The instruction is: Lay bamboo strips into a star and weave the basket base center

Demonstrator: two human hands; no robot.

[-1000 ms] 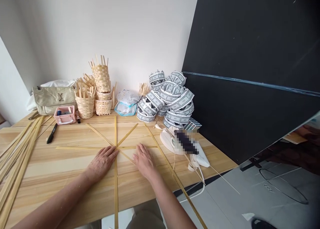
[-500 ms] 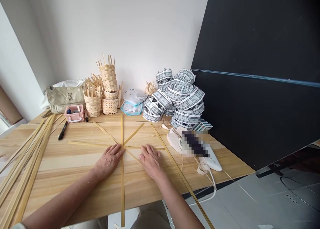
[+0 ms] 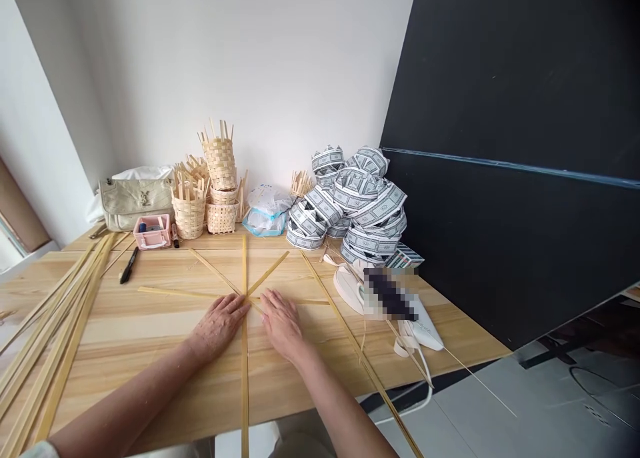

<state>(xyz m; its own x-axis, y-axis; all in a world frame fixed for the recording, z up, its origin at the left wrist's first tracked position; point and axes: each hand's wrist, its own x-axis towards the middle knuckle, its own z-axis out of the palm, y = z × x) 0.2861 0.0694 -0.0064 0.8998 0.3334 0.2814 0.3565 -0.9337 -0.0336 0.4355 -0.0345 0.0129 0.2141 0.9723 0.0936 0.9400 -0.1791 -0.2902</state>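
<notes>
Flat bamboo strips lie crossed in a star on the table. One long upright strip (image 3: 245, 378) runs toward me over the table's front edge. A level strip (image 3: 175, 291) and slanting strips (image 3: 270, 271) meet it near the middle. My left hand (image 3: 220, 325) lies flat just left of the crossing, its fingertips pressing on the strips there. My right hand (image 3: 281, 319) rests palm down to the right of the crossing, fingers stretched over the level strip and a slanting one, which it partly hides. Neither hand is wrapped around anything.
Loose bamboo strips (image 3: 60, 331) pile up at left, beside a black marker (image 3: 129, 266). Behind stand a pink basket (image 3: 153, 233), woven baskets (image 3: 220, 165) and patterned paper bands (image 3: 357, 188). Another long strip (image 3: 360, 351) slants at right near a white ribbon roll (image 3: 346, 290).
My right hand has slid left along the strips, closer to the crossing. My left hand stays at the crossing. The whole view has shifted slightly.
</notes>
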